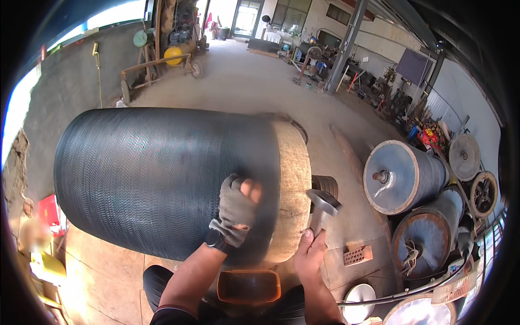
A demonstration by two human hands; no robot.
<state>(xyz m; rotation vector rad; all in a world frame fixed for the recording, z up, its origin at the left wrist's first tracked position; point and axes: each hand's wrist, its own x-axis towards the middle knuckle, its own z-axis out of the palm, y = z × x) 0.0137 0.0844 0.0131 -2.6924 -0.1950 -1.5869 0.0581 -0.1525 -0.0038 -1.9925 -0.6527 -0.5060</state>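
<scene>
A large roller or drum wound with dark, finely ribbed material lies across in front of me. Its right end is a bare pale tan band. My left hand, in a grey fingerless glove with a watch at the wrist, is closed against the dark winding near that band. What its curled fingers hold, if anything, is hidden. In my right hand is a hammer, gripped by the handle with its metal head up, beside the roller's right end.
Between my knees sits an orange-rimmed tub. A perforated brick lies on the floor to the right. Beyond it stand large metal rollers and wheels. At far left is a wheeled frame with a yellow tank; a steel post rises behind.
</scene>
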